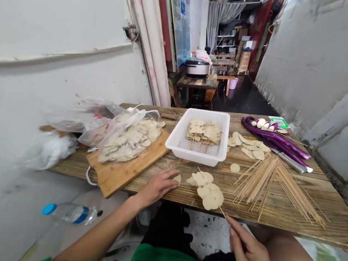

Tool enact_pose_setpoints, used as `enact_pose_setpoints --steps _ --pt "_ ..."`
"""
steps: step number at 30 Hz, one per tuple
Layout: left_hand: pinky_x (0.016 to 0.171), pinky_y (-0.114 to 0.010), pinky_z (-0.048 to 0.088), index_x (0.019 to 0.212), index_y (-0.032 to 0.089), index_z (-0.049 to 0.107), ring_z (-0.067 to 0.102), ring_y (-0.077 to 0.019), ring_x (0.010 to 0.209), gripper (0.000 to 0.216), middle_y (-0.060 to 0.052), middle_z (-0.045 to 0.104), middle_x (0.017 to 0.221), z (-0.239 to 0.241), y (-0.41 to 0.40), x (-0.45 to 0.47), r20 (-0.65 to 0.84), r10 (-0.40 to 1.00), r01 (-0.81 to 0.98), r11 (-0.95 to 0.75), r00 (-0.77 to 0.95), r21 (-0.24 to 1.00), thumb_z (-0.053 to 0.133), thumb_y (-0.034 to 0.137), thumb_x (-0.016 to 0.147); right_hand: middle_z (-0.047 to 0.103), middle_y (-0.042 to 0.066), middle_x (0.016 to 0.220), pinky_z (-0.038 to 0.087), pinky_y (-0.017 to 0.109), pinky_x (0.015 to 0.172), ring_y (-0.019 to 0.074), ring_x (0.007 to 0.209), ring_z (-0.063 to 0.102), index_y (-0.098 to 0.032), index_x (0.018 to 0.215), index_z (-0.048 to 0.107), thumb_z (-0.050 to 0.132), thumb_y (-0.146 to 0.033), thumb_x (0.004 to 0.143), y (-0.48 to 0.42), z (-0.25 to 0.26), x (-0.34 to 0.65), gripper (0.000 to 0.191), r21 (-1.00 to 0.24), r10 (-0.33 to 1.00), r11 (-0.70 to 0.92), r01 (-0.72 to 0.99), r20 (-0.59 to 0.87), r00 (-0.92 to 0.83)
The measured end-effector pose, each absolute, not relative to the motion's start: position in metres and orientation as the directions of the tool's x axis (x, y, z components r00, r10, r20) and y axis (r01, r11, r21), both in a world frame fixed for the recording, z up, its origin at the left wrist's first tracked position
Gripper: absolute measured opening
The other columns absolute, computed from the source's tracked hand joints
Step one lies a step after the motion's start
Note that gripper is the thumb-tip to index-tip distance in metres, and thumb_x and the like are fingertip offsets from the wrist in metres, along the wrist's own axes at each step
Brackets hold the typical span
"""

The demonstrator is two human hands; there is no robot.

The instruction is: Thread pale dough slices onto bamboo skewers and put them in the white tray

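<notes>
White walls (46, 15) flank a wooden table (298, 205), with a speckled floor (210, 234) below and a cluttered dim backroom (230, 33) beyond.

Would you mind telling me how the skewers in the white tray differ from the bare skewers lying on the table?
The skewers in the white tray are threaded with pale round slices; the bare skewers carry nothing. The tray's skewers lie in a neat stack inside the white tray; the bare ones fan out loosely on the wooden table. Both are thin, light-coloured sticks.
</notes>
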State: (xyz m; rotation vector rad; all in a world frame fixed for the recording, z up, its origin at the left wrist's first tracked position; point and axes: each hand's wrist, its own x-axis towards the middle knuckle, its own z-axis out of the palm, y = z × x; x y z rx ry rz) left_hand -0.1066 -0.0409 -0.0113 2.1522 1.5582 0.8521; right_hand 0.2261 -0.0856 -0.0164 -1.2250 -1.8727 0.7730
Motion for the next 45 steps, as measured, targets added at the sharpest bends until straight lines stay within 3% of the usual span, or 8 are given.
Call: enact_pose_setpoints --steps 2,5,13,20,25,28,33,45 --pt "0.103 -0.042 0.033 0.106 0.027 0.065 0.042 -0.0215 0.124 0.025 -0.007 0.05 0.133 -0.016 -0.055 -0.114 0.232 0.931 0.779 -0.363 0.281 0.512 0.05 0.027 0.086 0.074 0.007 0.096 0.058 0.023 0.065 0.0177 0.074 0.071 -0.018 0.113 0.065 0.047 -0.029 0.089 -0.087 -0.016 0.221 0.032 -0.785 0.915 0.392 0.48 0.276 -0.295" --pt "0.101 -0.04 0.035 0.118 0.023 0.057 0.044 -0.0221 0.121 0.033 -0.011 0.049 0.131 -0.022 -0.075 -0.115 0.279 0.949 0.83 -0.271 0.147 0.487 0.05 0.028 0.085 0.073 0.006 0.103 0.057 0.026 0.078 0.019 0.09 0.07 -0.021 0.114 0.064 0.046 -0.023 0.088 -0.089 -0.016 0.213 0.031 -0.75 0.869 0.47 0.467 0.3 -0.393" --pt "0.084 -0.041 0.04 0.083 0.019 0.059 0.051 -0.0255 0.09 0.019 -0.008 0.057 0.089 -0.021 -0.079 -0.073 0.294 0.887 0.879 0.21 -0.356 0.428 0.057 0.038 0.077 0.073 0.006 0.102 0.057 0.025 0.077 0.0171 0.09 0.07 -0.022 0.122 0.058 0.041 -0.015 0.089 -0.087 -0.004 0.214 0.038 -0.614 0.751 0.623 0.485 0.294 -0.592" --pt "0.082 -0.036 0.04 0.081 0.019 0.056 0.053 -0.0217 0.088 0.006 -0.006 0.06 0.086 -0.016 -0.064 -0.072 0.169 0.932 0.819 0.184 -0.321 0.543 0.057 0.02 0.076 0.073 0.007 0.1 0.057 0.025 0.075 0.0176 0.086 0.071 -0.021 0.119 0.061 0.04 -0.015 0.088 -0.081 -0.001 0.222 0.038 -0.542 0.704 0.677 0.497 0.284 -0.651" --pt "0.07 -0.026 0.042 0.096 0.02 0.055 0.056 -0.0148 0.073 0.021 -0.001 0.061 0.08 -0.012 -0.058 -0.07 0.082 0.932 0.709 0.21 -0.354 0.673 0.052 0.014 0.076 0.073 0.006 0.101 0.057 0.025 0.075 0.0174 0.087 0.071 -0.022 0.119 0.061 0.04 -0.013 0.087 -0.079 -0.005 0.223 0.039 -0.541 0.702 0.683 0.492 0.299 -0.646" --pt "0.073 -0.029 0.042 0.098 0.019 0.058 0.057 -0.0176 0.077 0.02 -0.004 0.061 0.083 -0.009 -0.058 -0.07 0.107 0.915 0.756 0.251 -0.389 0.605 0.053 0.021 0.078 0.073 0.006 0.101 0.057 0.024 0.075 0.0172 0.087 0.071 -0.022 0.119 0.061 0.04 -0.013 0.087 -0.078 -0.007 0.223 0.039 -0.54 0.699 0.685 0.489 0.3 -0.649" --pt "0.076 -0.032 0.041 0.075 0.018 0.061 0.057 -0.0222 0.084 0.014 -0.008 0.061 0.082 -0.004 -0.057 -0.072 0.083 0.925 0.834 0.292 -0.371 0.469 0.054 0.029 0.079 0.074 0.007 0.095 0.057 0.023 0.068 0.0168 0.08 0.072 -0.019 0.119 0.061 0.037 -0.013 0.088 -0.077 -0.007 0.224 0.04 -0.523 0.691 0.687 0.505 0.256 -0.675" --pt "0.061 -0.024 0.039 0.085 0.017 0.064 0.06 -0.0153 0.068 0.013 -0.003 0.067 0.076 0.001 -0.048 -0.077 -0.123 0.901 0.68 0.398 -0.416 0.617 0.056 0.02 0.074 0.075 0.009 0.094 0.059 0.027 0.066 0.0197 0.073 0.073 -0.017 0.115 0.064 0.036 -0.011 0.085 -0.068 0.006 0.223 0.041 -0.452 0.66 0.728 0.517 0.256 -0.706"
